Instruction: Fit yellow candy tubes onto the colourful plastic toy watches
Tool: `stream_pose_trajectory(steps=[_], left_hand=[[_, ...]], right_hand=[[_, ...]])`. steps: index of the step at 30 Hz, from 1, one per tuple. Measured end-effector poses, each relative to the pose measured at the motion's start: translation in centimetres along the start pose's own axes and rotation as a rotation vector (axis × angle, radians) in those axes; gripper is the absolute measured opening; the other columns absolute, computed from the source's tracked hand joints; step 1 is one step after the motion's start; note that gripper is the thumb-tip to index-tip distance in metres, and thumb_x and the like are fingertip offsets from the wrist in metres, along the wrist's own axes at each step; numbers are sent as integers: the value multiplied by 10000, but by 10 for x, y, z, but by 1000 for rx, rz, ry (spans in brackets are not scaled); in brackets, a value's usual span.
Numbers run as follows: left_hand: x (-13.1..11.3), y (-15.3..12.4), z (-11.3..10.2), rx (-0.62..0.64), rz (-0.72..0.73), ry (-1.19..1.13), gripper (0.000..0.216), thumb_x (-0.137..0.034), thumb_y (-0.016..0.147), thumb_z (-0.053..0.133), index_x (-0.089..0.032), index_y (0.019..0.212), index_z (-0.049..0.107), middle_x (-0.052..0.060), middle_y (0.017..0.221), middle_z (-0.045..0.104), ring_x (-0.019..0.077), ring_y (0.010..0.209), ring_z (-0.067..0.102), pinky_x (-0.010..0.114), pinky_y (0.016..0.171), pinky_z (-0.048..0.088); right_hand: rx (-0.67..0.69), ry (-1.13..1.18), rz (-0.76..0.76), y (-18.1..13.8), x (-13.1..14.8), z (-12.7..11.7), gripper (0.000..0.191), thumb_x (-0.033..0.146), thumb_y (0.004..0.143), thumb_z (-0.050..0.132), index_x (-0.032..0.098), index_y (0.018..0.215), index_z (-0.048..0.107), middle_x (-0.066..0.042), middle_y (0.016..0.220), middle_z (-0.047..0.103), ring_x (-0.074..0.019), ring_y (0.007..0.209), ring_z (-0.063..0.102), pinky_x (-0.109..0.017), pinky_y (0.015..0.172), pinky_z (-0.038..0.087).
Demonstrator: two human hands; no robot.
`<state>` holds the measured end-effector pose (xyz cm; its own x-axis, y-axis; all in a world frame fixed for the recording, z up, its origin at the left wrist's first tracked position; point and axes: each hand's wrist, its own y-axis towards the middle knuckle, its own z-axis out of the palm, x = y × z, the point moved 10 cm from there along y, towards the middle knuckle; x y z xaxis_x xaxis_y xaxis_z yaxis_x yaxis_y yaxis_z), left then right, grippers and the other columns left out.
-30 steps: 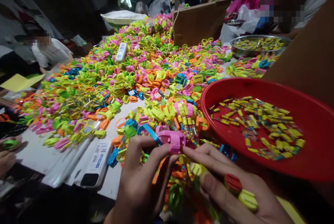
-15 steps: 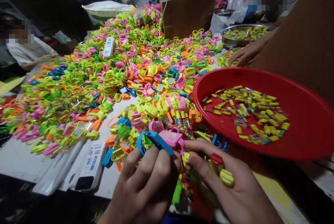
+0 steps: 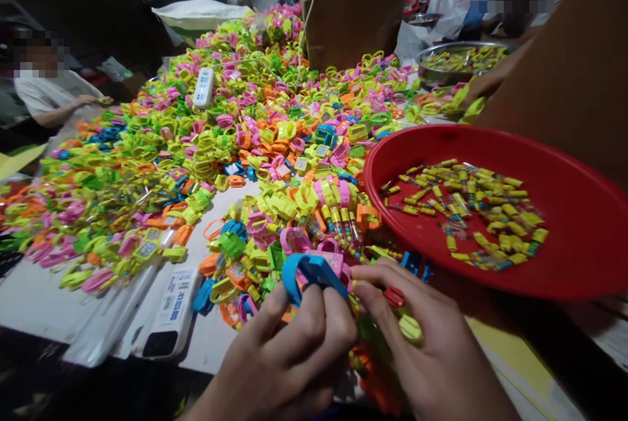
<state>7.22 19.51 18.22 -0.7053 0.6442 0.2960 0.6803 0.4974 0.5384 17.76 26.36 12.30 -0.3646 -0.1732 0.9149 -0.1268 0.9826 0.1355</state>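
Down at the bottom centre of the frame, the left hand (image 3: 289, 362) and the right hand (image 3: 426, 342) sit close together, almost meeting. The left hand is clamped on a blue plastic loop (image 3: 314, 274), with its fingers closed around the loop's lower side. The loop's long axis slants down to the right, towards the right hand. Just behind it, touching the loop, sits a pink plastic piece (image 3: 331, 261). The right hand is the nearer one to that piece, curled in at its lower right edge, though this view cannot show whether it actually grips it. A small red plastic piece (image 3: 394, 297) and a yellow plastic piece (image 3: 410, 328) lie against the right hand's fingers. Beyond the hands, a heap of colourful toy parts (image 3: 196, 153) spreads across the white table (image 3: 206, 349) towards the upper left. A red plastic basin (image 3: 579, 231) of small yellow tubes (image 3: 471, 212) sits just past the right hand, and a co-worker's hand (image 3: 473, 94) reaches out near a steel bowl (image 3: 464, 61) at the upper right.
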Motion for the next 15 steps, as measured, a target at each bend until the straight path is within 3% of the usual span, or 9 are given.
stream_pose_trajectory(steps=[2, 4, 7, 9, 11, 15], left_hand=[[3, -4, 0, -24, -26, -23, 365, -17, 1022, 433, -134, 1073, 775, 91, 1136, 627, 219, 1104, 558, 394, 983, 417], [14, -10, -3, -63, -125, -34, 305, -22, 1023, 508, -111, 1179, 755, 105, 1159, 583, 234, 1093, 566, 395, 978, 423], [46, -23, -9, -126, -408, -67, 405, -51, 985, 687, -154, 1377, 688, 92, 1161, 512, 228, 1080, 554, 356, 983, 438], [62, -33, -6, -156, -572, -220, 481, -136, 993, 738, -213, 1456, 634, 79, 1189, 504, 219, 1131, 540, 317, 1020, 456], [68, -39, 5, -167, -653, -479, 511, -221, 1017, 738, -261, 1505, 592, 67, 1233, 520, 207, 1192, 540, 288, 1052, 475], [69, -46, 25, -207, -788, -852, 436, -259, 1060, 691, -342, 1483, 621, 38, 1225, 547, 168, 1178, 585, 246, 1023, 518]], right_hand=[[-24, -4, -29, 1, 0, 0, 227, 329, 1061, 563, 259, 965, 757, -43, 994, 785, -241, 942, 751, -351, 830, 561], [-91, 65, 24, 0, -7, -7, 221, 375, 1067, 598, 262, 959, 755, -48, 1040, 769, -243, 1018, 724, -340, 906, 535], [-163, 306, 323, -10, -35, -15, 289, 551, 994, 730, 274, 1068, 772, -57, 1069, 773, -281, 1069, 715, -342, 913, 557], [-136, 470, 520, -20, -47, -10, 430, 638, 913, 799, 259, 1114, 767, -60, 938, 762, -282, 912, 725, -336, 750, 581], [-79, 550, 619, -27, -48, -3, 533, 696, 856, 830, 245, 1130, 756, -37, 800, 715, -241, 741, 688, -302, 612, 541], [95, 475, 719, -36, -46, 16, 753, 850, 804, 770, 226, 1222, 716, 6, 671, 671, -154, 550, 579, -257, 536, 460]])
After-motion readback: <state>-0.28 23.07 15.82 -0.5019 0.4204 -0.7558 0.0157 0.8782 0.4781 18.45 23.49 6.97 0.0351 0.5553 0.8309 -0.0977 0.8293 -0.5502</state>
